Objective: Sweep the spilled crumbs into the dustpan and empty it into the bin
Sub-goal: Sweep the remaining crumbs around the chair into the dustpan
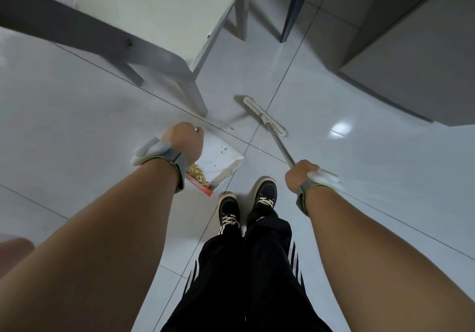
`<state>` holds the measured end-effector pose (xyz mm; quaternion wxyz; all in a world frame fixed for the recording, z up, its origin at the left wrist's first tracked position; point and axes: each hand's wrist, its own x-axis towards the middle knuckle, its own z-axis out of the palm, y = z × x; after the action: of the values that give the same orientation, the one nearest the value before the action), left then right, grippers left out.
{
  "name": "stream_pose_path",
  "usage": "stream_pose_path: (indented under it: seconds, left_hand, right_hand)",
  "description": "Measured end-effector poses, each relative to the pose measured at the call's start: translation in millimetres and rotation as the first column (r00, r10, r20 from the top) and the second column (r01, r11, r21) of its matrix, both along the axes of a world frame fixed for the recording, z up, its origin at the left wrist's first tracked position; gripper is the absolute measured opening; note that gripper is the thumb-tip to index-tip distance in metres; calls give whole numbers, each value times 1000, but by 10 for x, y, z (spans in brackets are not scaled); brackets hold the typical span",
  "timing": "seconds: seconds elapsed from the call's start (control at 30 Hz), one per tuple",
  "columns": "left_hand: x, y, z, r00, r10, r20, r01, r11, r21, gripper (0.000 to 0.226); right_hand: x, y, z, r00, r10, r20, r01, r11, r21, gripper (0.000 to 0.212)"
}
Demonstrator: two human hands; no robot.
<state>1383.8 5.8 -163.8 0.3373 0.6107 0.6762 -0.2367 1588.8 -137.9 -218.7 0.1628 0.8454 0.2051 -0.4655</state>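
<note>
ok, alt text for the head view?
Seen from above, a standing person's left hand holds a white dustpan heaped with crumbs, while the right hand grips a broom near a chair.

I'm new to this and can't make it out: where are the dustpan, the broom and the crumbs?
dustpan (223,157): head view, on its bare white floor.
broom (264,116): head view, on its pale head.
crumbs (197,172): head view, on the heap inside the dustpan.

No readable text, labels or numbers.
</note>
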Motion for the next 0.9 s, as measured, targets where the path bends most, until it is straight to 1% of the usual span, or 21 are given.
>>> stream_pose_path:
  seconds: [0.03,0.07,0.13,0.17,0.2,0.27,0.3,0.33,0.37,0.4,0.43,0.5,0.57,0.6,0.7,0.73,0.77,0.8,0.83,0.87,0.9]
  left_hand:
    - [-28,-9,-28,999,-53,2,52,998,27,39]
    - [-22,-37,-5,999,-39,-19,38,999,-17,37]
    - [-14,-48,-19,999,-46,-20,46,999,-5,37]
    - [-21,-51,-38,997,-73,-22,73,997,-5,39]
    - [-14,-48,-20,998,-57,-16,57,998,-23,40]
    - [-69,-36,-58,998,-67,-6,66,998,-19,40]
    - [-111,-25,-78,996,-92,-4,93,996,9,41]
    - [-175,-39,-77,998,-71,3,71,997,20,44]
    - [-234,-53,-108,999,-50,17,50,998,36,45]
    - [-273,-72,-96,999,12,34,-12,1000,9,43]
    - [-339,-108,-110,998,26,50,-27,1000,13,42]
    - [-464,-161,-78,994,75,81,-76,997,12,42]
    - [-545,-178,-55,994,42,103,-49,997,62,46]
    - [-567,-176,-5,995,44,93,-49,998,49,46]
    - [-632,-133,1,998,-17,59,15,1000,26,44]
    - [-633,-128,8,999,-33,35,33,999,2,44]
    - [-645,-131,-4,999,-44,2,44,999,-11,43]
    - [-643,-130,-20,998,-58,3,58,998,-5,43]
    - [-649,-140,-47,996,-84,-5,84,996,4,42]
    - [-630,-159,-14,998,-65,-26,64,998,-28,40]
    - [-631,-176,-19,999,-27,-29,26,999,-38,39]
  right_hand:
    - [-112,6,-28,1000,-16,5,16,1000,-2,31]
    - [-206,-31,-89,1000,1,11,-1,1000,-29,27]
    - [-450,-120,-230,985,173,-5,-173,984,-47,18]
    - [-565,-168,-223,967,247,-60,-251,965,-76,16]
    - [-645,-251,-317,939,318,-133,-331,940,-86,19]
    - [-721,-388,-269,913,335,-233,-366,924,-109,27]
    - [-726,-460,-185,912,324,-253,-358,928,-101,28]
    - [-698,-530,-130,898,353,-261,-383,921,-72,28]
    - [-686,-609,-63,912,322,-253,-347,936,-63,27]
    - [-658,-657,11,912,345,-223,-360,932,-28,28]
    - [-637,-679,91,931,318,-179,-326,945,-21,28]
    - [-556,-650,107,945,314,-88,-315,949,-2,30]
    - [-445,-539,101,961,277,-17,-277,961,-3,31]
    - [-406,-474,90,958,285,16,-285,958,-1,32]
    - [-448,-300,84,960,279,21,-279,960,-10,34]
    - [-498,-266,67,973,232,12,-232,973,-9,33]
    - [-548,-258,22,987,158,8,-158,987,14,33]
    - [-631,-249,-30,998,70,11,-70,996,46,33]
    - [-722,-261,-62,998,53,15,-54,998,43,33]
    - [-815,-250,-88,999,43,2,-43,998,40,34]
    - [-910,-284,-127,997,72,-38,-72,997,8,36]
